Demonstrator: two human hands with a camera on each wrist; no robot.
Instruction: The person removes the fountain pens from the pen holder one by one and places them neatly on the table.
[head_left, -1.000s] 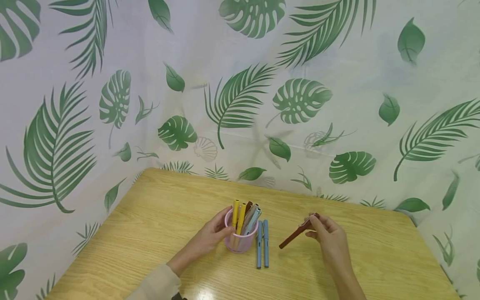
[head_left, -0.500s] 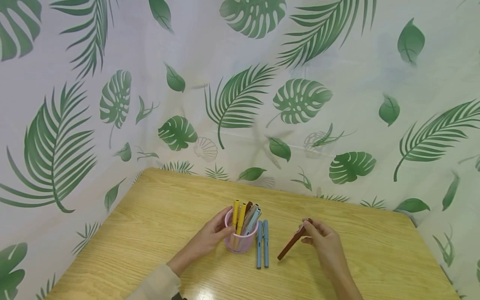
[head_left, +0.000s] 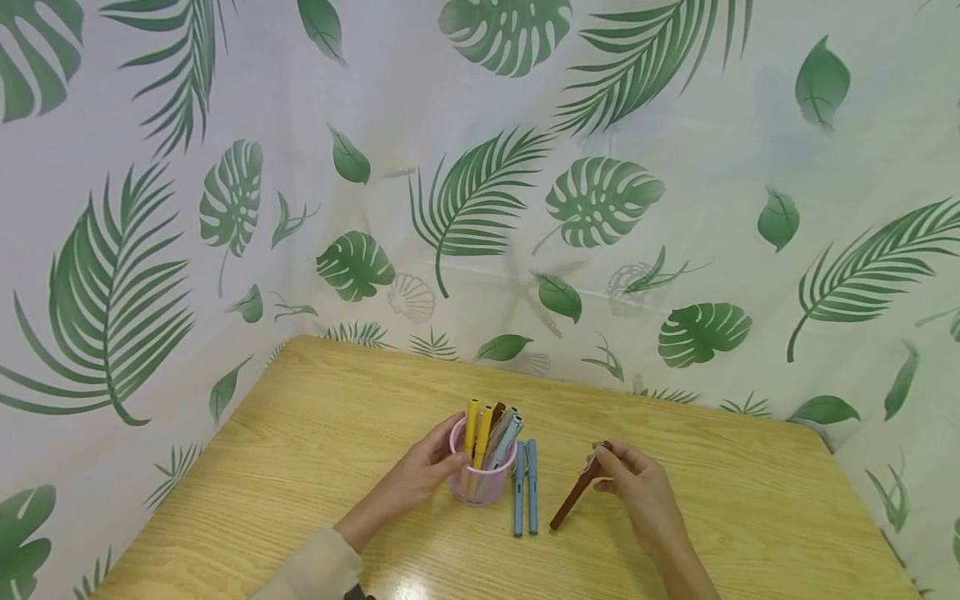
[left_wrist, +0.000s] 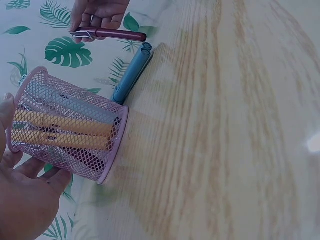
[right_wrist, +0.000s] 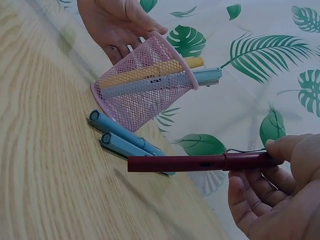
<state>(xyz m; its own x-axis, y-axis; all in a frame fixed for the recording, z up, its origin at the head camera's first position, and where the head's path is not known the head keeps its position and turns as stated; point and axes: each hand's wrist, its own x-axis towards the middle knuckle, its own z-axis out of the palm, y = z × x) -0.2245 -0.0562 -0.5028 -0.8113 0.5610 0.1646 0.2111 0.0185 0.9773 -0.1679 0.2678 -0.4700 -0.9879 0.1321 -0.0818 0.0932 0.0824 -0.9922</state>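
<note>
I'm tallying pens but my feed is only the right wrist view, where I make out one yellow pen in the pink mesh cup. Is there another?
Observer: Yes, the head view shows two yellow pens in the pink mesh cup.
Operator: Is there a dark red one in there, like the held pen in the right hand?
Observer: Yes, the top of a brownish-red pen shows behind them.
Operator: My picture cuts off above the left hand. Is that arm bare?
Observer: Not entirely; a pale sleeve covers part of the forearm.

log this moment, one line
left hand: holds round pink mesh cup of pens | right hand: pinches dark red pen over wooden table | two blue pens: lie beside cup
</note>
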